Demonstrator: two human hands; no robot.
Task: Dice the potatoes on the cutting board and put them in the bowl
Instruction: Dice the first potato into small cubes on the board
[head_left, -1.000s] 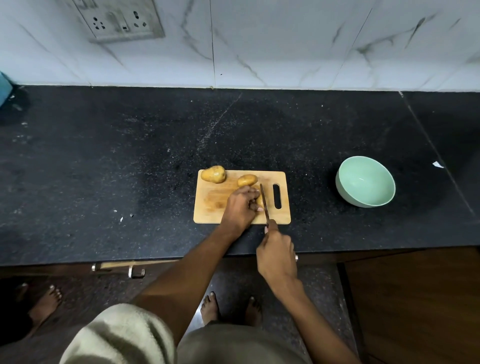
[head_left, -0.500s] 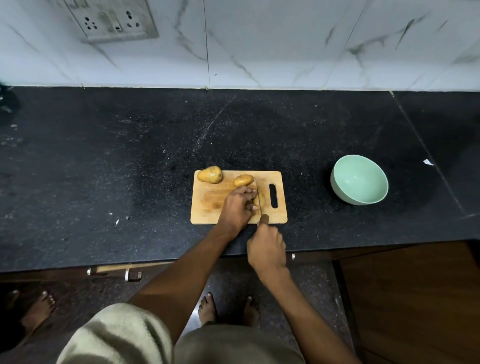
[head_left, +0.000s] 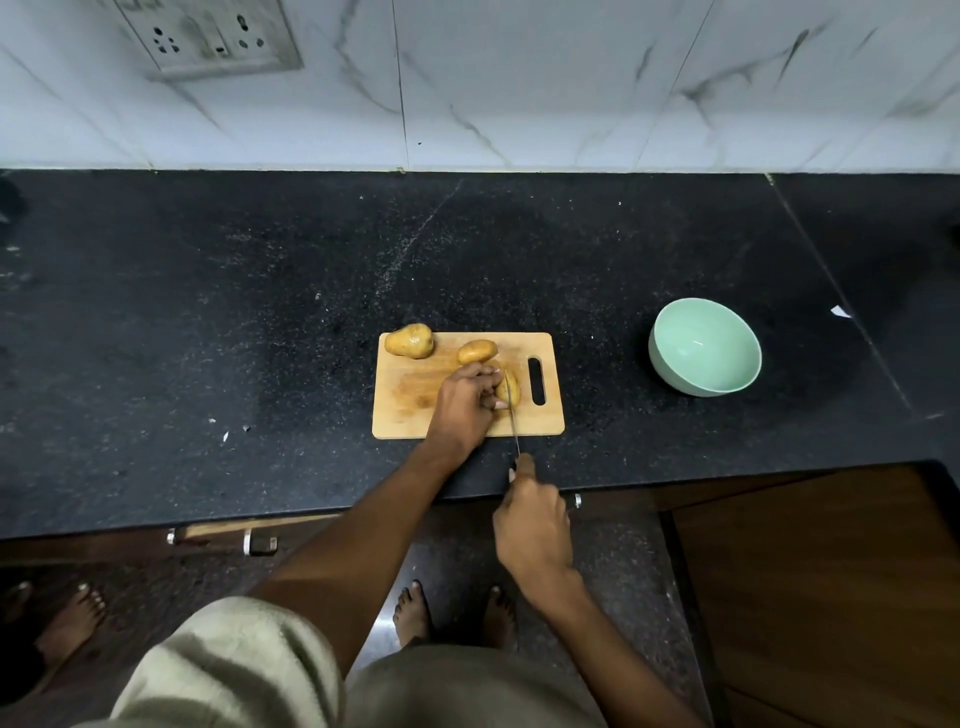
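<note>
Left hand (head_left: 465, 402) pinning potato (head_left: 510, 387) on cutting board (head_left: 415, 405); right hand (head_left: 532, 522) gripping knife (head_left: 513, 415), slicing. Knuckles should be guiding blade, fingertips tucked.

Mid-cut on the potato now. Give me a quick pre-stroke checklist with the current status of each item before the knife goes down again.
1. Left hand holds the potato being cut steady on the cutting board: ok.
2. Right hand grips the knife handle: ok.
3. Blade lined up over that potato: ok.
4. Left fingertips clear of the blade: cannot tell, they sit right beside it.
5. Two whole potatoes, one at the far left corner and one at the middle back, lie out of the blade's path: ok.
6. Green bowl on the counter, empty and ready for pieces: ok.
</note>
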